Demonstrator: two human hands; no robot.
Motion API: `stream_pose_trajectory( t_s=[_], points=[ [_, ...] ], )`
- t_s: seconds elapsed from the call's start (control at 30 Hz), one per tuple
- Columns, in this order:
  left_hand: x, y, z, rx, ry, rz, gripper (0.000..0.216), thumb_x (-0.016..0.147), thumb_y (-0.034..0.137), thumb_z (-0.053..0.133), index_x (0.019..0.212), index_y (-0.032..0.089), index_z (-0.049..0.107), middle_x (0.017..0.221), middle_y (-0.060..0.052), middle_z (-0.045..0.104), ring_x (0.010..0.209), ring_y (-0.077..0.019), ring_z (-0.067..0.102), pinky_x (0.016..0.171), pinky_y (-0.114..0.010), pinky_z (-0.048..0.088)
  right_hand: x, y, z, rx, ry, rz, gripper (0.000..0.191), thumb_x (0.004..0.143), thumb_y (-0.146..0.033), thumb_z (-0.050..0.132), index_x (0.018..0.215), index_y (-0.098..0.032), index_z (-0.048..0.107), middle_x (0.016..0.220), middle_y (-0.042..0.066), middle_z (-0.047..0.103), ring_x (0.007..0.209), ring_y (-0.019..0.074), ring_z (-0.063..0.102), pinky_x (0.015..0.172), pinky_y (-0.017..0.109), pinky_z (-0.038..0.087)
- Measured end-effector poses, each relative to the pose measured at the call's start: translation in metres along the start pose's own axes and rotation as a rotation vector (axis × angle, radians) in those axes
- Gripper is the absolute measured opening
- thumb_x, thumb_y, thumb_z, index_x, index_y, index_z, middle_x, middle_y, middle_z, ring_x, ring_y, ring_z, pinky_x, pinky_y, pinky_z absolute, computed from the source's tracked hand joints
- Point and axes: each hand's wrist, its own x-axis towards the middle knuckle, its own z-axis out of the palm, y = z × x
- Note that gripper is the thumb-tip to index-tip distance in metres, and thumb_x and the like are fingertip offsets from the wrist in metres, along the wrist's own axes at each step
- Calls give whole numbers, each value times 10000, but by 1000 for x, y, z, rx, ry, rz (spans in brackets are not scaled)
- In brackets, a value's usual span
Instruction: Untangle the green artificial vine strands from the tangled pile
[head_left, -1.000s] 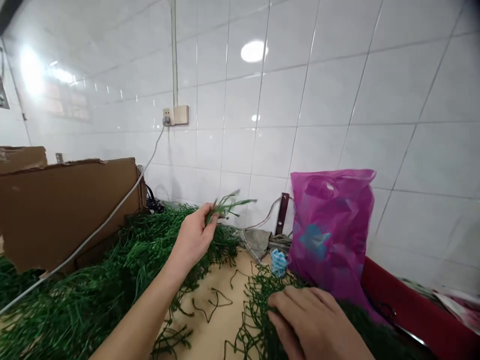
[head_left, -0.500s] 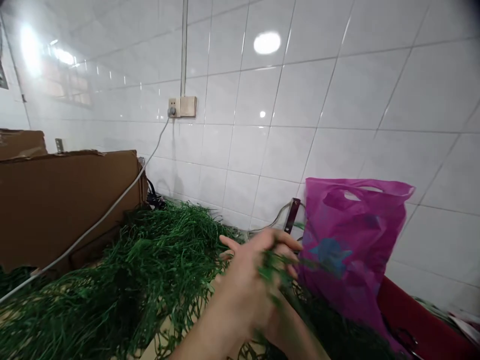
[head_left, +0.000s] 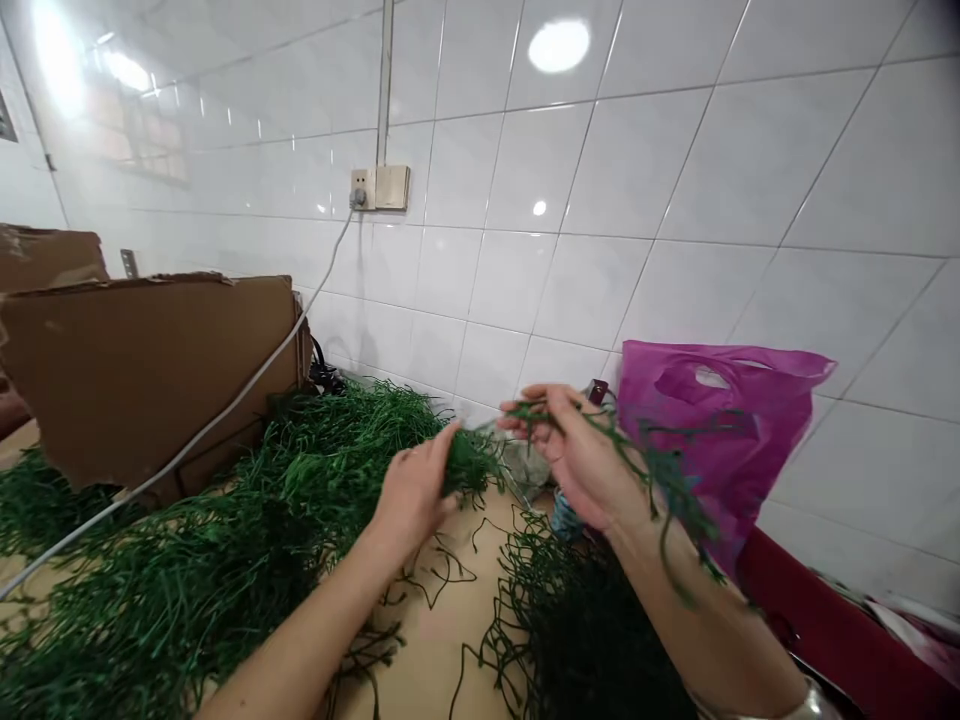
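My left hand (head_left: 411, 492) is closed round a small bundle of green plastic grass (head_left: 471, 462), held above the wooden tabletop (head_left: 442, 640). My right hand (head_left: 577, 452) is raised beside it, fingers pinched on a thin green strand (head_left: 660, 480) that trails down over my wrist. A big heap of green grass strands (head_left: 225, 560) covers the table to the left. A darker tangle of strands (head_left: 577, 630) lies under my right forearm.
A brown cardboard box (head_left: 150, 370) stands at the left with a white cable (head_left: 247, 380) running up to a wall socket (head_left: 381, 187). A magenta plastic bag (head_left: 720, 420) leans on the tiled wall at the right, above a red tray (head_left: 840, 630).
My right hand rose from the dark tangle with a strand in its fingers. My left hand dropped from beside the wall and came in toward it, still holding grass. The view tilted up slightly.
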Motion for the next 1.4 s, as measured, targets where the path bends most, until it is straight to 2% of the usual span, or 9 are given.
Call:
stream_pose_trajectory(
  t_s=[0.13, 0.27, 0.5, 0.67, 0.8, 0.93, 1.0, 1.17, 1.4],
  points=[
    [3, -61, -12, 168, 102, -214, 545, 873, 96, 455, 1412, 175, 438, 1277, -154, 650, 1185, -290, 609, 1037, -453, 414, -5, -54, -19, 52, 87, -172, 189, 894, -412, 637, 869, -225, 633, 868, 35, 748, 812, 162, 721, 862, 357, 549],
    [15, -83, -45, 120, -21, -219, 551, 782, 303, 684, 1293, 128, 578, 1301, -202, 633, 1133, -348, 637, 921, -411, 510, -29, -81, -37, -7, 34, -135, 183, 889, -408, 631, 895, -232, 681, 892, 46, 748, 814, 185, 727, 795, 344, 568],
    [-7, 5, -76, -471, 86, 61, 462, 907, 544, 515, 1230, 241, 648, 1301, -76, 650, 1194, -273, 594, 1013, -380, 469, -67, -58, -31, 54, -103, 137, 270, 838, -495, 671, 895, -232, 665, 871, 39, 746, 742, 185, 708, 718, 328, 541],
    [-46, 49, -55, -957, -423, 50, 449, 931, 453, 525, 1321, 235, 569, 1171, -70, 681, 1037, -204, 634, 901, -320, 511, -77, -30, -26, 101, -118, 281, 341, 811, -531, 694, 925, -212, 653, 871, 23, 703, 733, 155, 654, 710, 308, 506],
    [-79, 35, -37, -976, -605, -69, 317, 902, 413, 595, 1137, 207, 648, 845, -9, 631, 752, -133, 557, 686, -233, 463, -84, -6, -31, 46, 18, 363, 435, 739, -505, 771, 1045, -236, 620, 940, -18, 631, 720, 123, 614, 677, 273, 454],
    [-97, 13, -44, -930, -1054, -44, 301, 859, 435, 653, 1059, 213, 687, 838, -10, 646, 717, -129, 553, 667, -225, 448, -107, 17, -23, 26, -20, 457, 476, 689, -528, 791, 1009, -210, 636, 920, -1, 636, 727, 134, 603, 689, 276, 456],
    [-96, 7, -50, -799, -1015, 15, 311, 852, 471, 646, 1024, 218, 700, 909, -33, 673, 804, -168, 584, 727, -248, 469, -124, 29, -9, 30, -84, 519, 439, 704, -568, 744, 910, -194, 640, 882, 14, 641, 674, 136, 589, 674, 293, 481],
    [-82, 20, -46, -596, -448, -42, 399, 965, 519, 392, 934, 219, 654, 868, -20, 637, 821, -188, 561, 745, -271, 461, -161, 62, 18, -141, -97, 609, 361, 874, -549, 530, 864, -198, 615, 790, 18, 610, 630, 142, 550, 606, 291, 485],
    [-91, 51, 0, -482, -427, 98, 223, 884, 414, 579, 943, 211, 649, 957, -34, 639, 853, -194, 577, 764, -296, 460, -168, 81, 11, -441, -110, 365, 246, 831, -204, 538, 1042, -169, 658, 1119, 119, 658, 1113, 278, 570, 1024, 455, 410]
  ],
)
